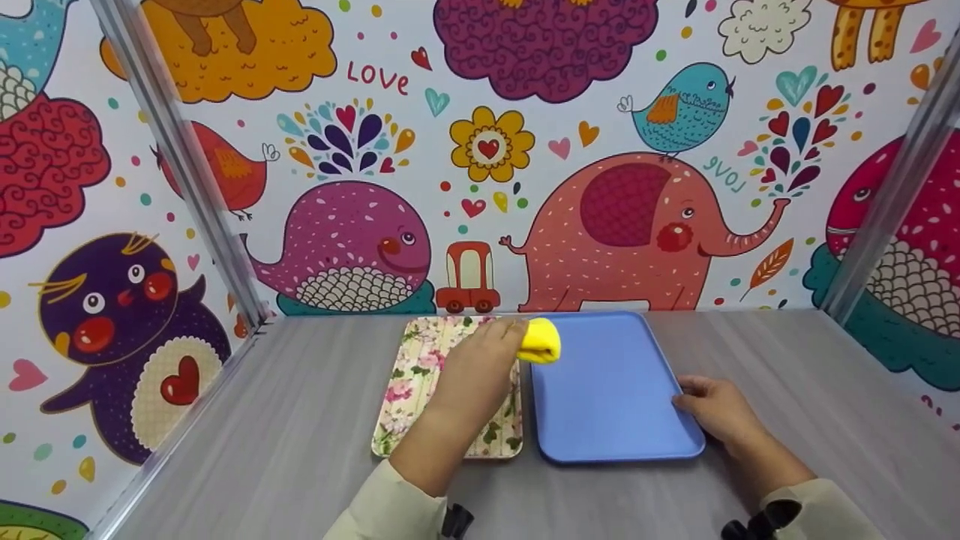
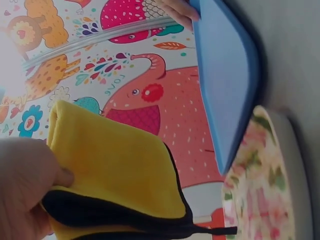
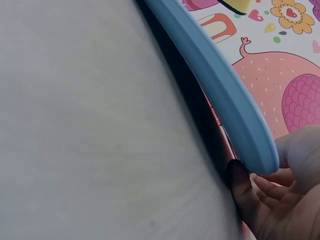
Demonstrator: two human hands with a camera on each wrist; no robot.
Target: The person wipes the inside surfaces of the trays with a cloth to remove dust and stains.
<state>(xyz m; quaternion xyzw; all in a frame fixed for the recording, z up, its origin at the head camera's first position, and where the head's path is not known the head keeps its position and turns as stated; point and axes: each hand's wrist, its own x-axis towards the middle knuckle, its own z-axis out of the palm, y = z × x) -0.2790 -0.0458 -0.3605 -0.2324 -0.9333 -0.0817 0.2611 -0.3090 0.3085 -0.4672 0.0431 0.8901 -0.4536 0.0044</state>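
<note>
My left hand point(image 1: 480, 367) holds a folded yellow cloth point(image 1: 540, 340) with dark trim, above the gap between two trays. In the left wrist view the cloth point(image 2: 115, 165) hangs in folds from the thumb and fingers, a dark loop at its corner. Under that hand lies a floral tray point(image 1: 405, 390), partly hidden by the forearm. With my right hand point(image 1: 716, 409) I grip the right rim of the blue tray point(image 1: 611, 397). Seen from the right wrist, thumb and fingers pinch the tray's edge point(image 3: 225, 95), with a dark gap beneath the rim.
Both trays are side by side on a grey table point(image 1: 300, 420), the floral one on the left. A wall point(image 1: 487, 210) printed with cartoon animals stands behind the table. Metal corner posts point(image 1: 187, 165) rise at the left and right.
</note>
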